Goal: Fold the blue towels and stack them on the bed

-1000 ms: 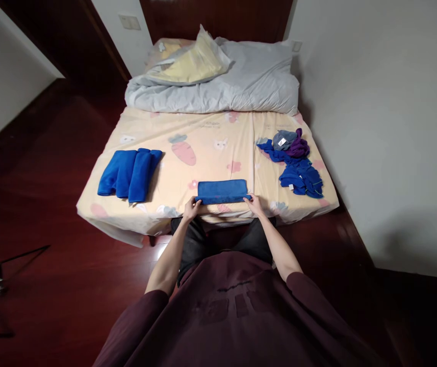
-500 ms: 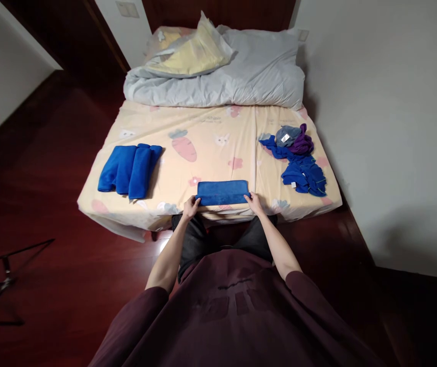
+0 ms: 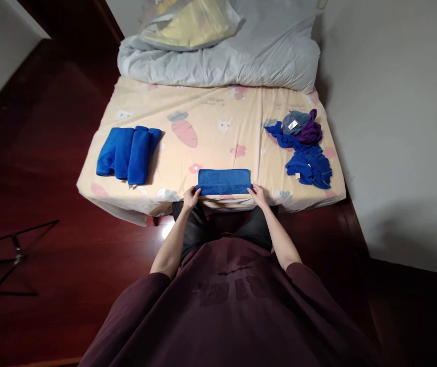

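Note:
A blue towel (image 3: pixel 224 178) lies at the front edge of the bed, its near edge folded over into a band. My left hand (image 3: pixel 191 197) pinches the near left corner of that towel. At the near right corner, my right hand (image 3: pixel 257 195) pinches it in the same way. To the left sit folded blue towels (image 3: pixel 122 154), laid side by side and partly overlapping. On the right is a crumpled heap of blue cloths (image 3: pixel 310 165), with a purple cloth (image 3: pixel 311 128) and a grey-blue cloth (image 3: pixel 296 122) at its far end.
The bed has a cream sheet (image 3: pixel 214 142) printed with carrots and rabbits. A grey quilt (image 3: pixel 218 66) is bunched across its far end, with a yellow item in a clear bag (image 3: pixel 193 25) on top. Black stand legs (image 3: pixel 17 255) rest on the floor at left; a wall (image 3: pixel 394 127) borders the right.
The head view has tilted down and come slightly closer. Both hands keep hold of the towel's near corners, and its near fold looks slightly narrower and more rolled.

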`<move>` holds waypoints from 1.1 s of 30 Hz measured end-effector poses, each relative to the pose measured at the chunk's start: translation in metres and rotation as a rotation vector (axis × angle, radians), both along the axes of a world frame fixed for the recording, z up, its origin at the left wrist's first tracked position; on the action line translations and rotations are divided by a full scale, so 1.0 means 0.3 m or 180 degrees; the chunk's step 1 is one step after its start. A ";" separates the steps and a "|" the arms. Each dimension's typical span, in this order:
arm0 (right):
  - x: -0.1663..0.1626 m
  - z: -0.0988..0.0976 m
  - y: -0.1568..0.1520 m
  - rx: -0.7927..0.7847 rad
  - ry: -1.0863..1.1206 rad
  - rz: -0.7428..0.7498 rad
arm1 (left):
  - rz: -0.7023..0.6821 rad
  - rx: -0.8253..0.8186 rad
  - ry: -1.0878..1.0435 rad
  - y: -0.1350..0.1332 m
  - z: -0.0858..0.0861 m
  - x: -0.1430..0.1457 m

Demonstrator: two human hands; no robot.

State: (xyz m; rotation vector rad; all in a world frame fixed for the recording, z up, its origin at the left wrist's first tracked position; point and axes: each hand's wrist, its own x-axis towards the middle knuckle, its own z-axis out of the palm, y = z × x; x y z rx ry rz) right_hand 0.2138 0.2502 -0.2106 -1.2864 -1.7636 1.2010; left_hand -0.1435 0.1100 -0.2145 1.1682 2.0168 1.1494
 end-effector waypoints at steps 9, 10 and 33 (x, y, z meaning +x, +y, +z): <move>-0.003 -0.007 -0.018 -0.0243 0.0260 -0.0291 | 0.0118 0.0159 -0.0215 -0.041 -0.049 0.018; -0.006 -0.008 -0.017 -0.0252 0.0247 -0.0318 | 0.0132 0.0159 -0.0215 -0.044 -0.053 0.021; -0.035 0.113 -0.050 -0.0029 -0.0023 -0.0403 | 0.0684 -0.0384 -0.0329 0.016 0.017 0.036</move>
